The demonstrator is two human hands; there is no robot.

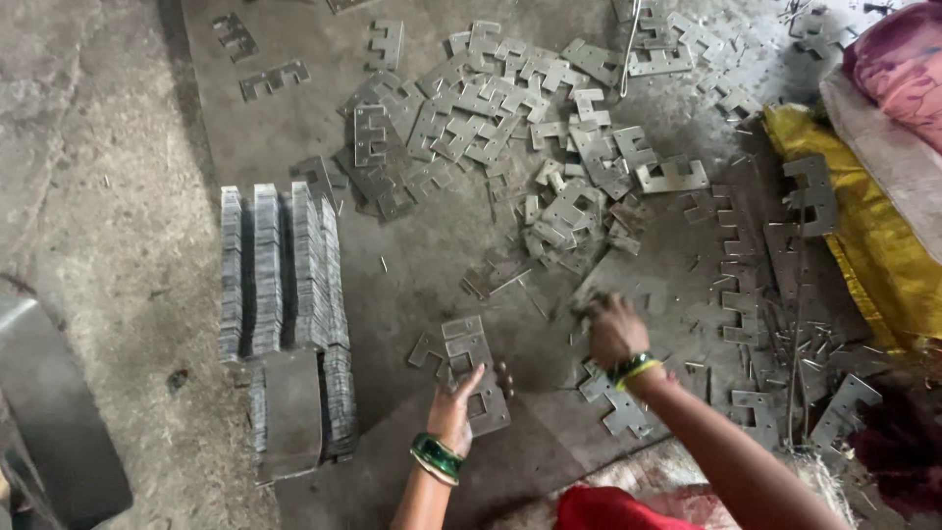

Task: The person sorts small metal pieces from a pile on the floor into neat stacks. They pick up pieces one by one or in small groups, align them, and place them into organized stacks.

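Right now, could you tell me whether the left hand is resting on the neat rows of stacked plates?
No, the left hand grips a small stack of notched plates, clear of the stacked rows.

The left hand reaches forward, thumb up and fingers curled. The right hand is a little further out than the left hand, its fingers bunched and pointing down. Both wrists wear green bangles.
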